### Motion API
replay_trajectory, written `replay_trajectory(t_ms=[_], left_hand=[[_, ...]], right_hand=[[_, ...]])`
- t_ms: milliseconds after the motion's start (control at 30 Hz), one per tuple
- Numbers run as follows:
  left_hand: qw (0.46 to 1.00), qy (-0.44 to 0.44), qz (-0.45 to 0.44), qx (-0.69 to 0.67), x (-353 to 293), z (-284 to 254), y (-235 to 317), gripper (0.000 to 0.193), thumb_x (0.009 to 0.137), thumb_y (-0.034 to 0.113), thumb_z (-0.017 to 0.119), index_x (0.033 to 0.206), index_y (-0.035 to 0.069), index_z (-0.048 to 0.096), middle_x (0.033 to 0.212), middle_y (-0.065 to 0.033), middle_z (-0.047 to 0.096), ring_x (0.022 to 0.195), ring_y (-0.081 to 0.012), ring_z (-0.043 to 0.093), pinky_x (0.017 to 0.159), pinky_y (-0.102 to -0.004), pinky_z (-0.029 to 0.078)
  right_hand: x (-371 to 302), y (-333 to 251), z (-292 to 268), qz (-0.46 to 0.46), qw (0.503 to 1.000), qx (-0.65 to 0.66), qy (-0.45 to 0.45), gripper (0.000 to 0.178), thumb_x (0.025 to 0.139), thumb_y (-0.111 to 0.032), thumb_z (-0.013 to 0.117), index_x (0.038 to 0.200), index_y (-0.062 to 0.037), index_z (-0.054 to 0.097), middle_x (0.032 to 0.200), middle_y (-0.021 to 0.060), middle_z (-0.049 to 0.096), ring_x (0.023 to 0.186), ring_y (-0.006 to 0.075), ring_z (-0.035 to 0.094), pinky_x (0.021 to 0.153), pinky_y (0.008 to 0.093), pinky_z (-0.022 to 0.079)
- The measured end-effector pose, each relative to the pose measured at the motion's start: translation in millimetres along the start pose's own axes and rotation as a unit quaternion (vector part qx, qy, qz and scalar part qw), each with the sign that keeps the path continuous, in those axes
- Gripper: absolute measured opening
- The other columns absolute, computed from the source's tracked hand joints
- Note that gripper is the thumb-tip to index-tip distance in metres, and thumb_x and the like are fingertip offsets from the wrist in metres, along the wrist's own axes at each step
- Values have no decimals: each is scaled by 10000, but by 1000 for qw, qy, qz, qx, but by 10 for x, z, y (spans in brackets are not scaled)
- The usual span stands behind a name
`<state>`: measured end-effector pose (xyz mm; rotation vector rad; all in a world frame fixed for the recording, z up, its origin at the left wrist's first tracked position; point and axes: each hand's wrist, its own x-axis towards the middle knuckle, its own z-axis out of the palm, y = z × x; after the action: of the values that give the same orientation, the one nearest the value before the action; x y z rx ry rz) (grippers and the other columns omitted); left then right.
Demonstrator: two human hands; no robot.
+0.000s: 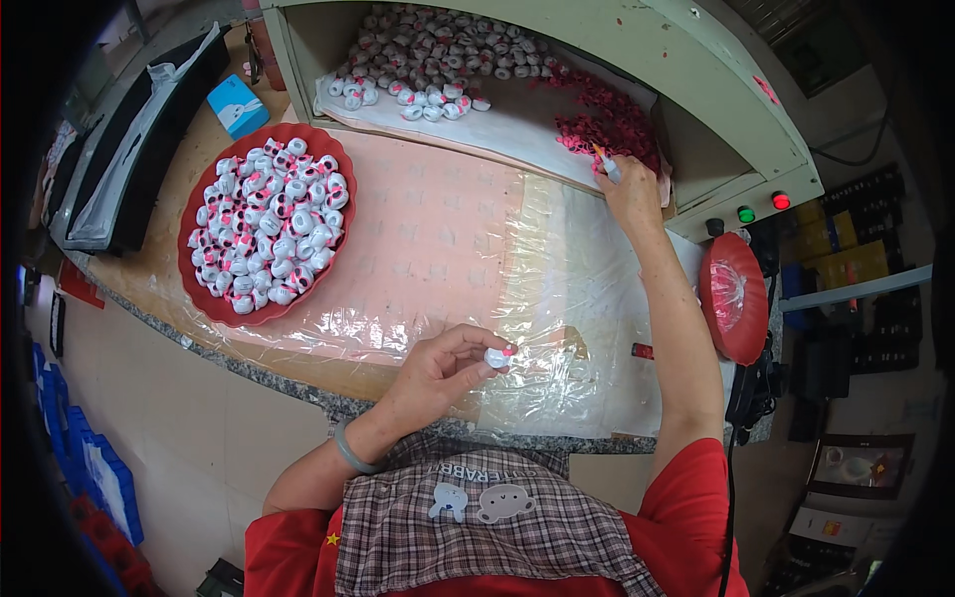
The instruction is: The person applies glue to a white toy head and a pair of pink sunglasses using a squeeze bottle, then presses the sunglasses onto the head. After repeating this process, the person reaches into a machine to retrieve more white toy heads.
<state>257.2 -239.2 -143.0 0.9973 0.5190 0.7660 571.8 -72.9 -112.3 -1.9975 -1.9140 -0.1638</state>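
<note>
Between the thumb and fingers of my left hand (pixel 438 373) is a small white figurine head (pixel 498 357) with a bit of pink on it, held above the plastic-covered table. My right hand (pixel 634 194) is stretched out to the far right, at the mouth of the shelf box. It grips a slim white pen-like tool (pixel 610 171) with an orange tip. That tip is close to a heap of small pink pieces (pixel 587 134); whether it touches them I cannot tell. A red scalloped bowl (pixel 338 164) at left is heaped with white heads (pixel 269 219) bearing pink and dark parts.
A pale green box (pixel 696 60) stands at the back, with many white heads (pixel 438 50) inside. Green (pixel 746 214) and red lights (pixel 781 200) glow on its front. A second red bowl (pixel 751 318) is at right. A blue packet (pixel 237 106) and a black tray (pixel 129 169) are at left.
</note>
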Motion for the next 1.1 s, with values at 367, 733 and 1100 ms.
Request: replay_trajectory(t_ms=[367,733,1100], left_hand=[[1000,11,7,-14,-2,11,-13,257,900,-56,538,1153,-6,550,1120,-77,599,1072,-154,578,973,-295,464],[993,70,6,-91,-17,26,-3,258,911,-10,558,1166,-17,521,1130,-103,606,1012,-178,618,892,-294,507],[997,70,0,-23,-17,48,-3,288,895,30,603,1174,-14,550,1080,-104,642,990,-160,624,883,-305,510]], right_hand=[[-43,-106,-104,99,969,211,-75,252,820,-199,690,948,15,662,861,134,679,664,208,633,600,320,495],[-1110,-806,-582,133,722,653,-185,70,828,-21,644,867,-4,589,787,98,638,583,109,572,512,229,446],[-1785,-1154,-594,141,696,657,-254,84,817,28,655,867,1,593,728,30,595,603,71,560,523,202,445]])
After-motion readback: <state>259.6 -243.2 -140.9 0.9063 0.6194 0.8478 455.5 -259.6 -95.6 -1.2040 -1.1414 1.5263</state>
